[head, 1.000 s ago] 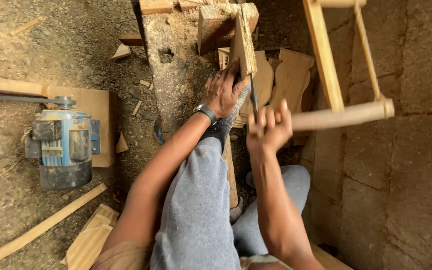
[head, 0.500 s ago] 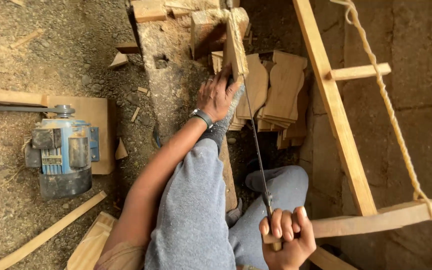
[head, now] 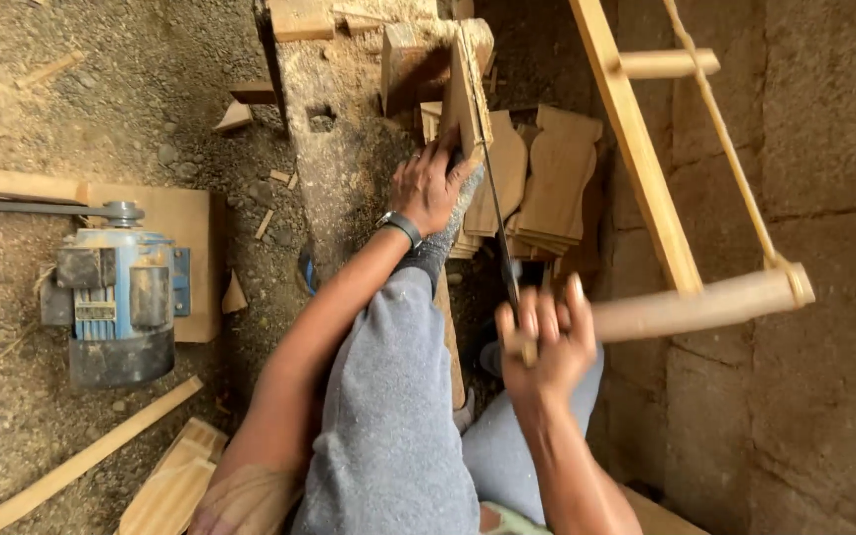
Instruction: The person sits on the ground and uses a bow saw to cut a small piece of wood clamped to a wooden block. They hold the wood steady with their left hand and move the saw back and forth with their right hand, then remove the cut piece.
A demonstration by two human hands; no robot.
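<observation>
Nearest, the right hand has its fingers clamped round the pale round wooden handle of a wooden frame saw, arm bent up from below. Its thin dark blade runs away to a thin upright wooden board. The left hand, arm outstretched over a grey-trousered knee, presses the board with fingers spread. Behind lies a stack of shaped flat wooden cutouts. Left, on the dusty floor, sits a blue electric motor bearing a small rectangular plate.
</observation>
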